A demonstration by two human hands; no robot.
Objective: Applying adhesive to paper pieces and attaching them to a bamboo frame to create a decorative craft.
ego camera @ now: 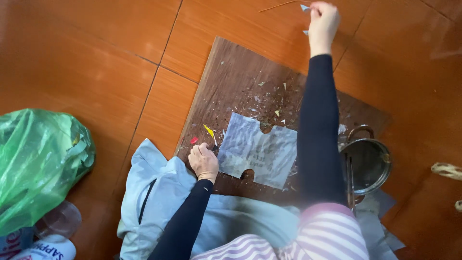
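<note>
left hand [203, 162] pressing paper sheet [257, 150] edge, right hand [323, 21] pinching stick [281, 5]

Green plastic bag [41, 161] bulging at left; white printed bottle [45, 249] and blue-labelled package [8, 243] below it.

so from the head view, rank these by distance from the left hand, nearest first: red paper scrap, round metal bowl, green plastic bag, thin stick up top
From the left hand, resting on the dark wooden board:
1. Small red paper scrap, just above the hand, slightly left.
2. Green plastic bag, far left on the floor.
3. Round metal bowl, far right at the board's edge.
4. Thin stick, top of frame by the right hand.
The middle two are fairly close.
</note>
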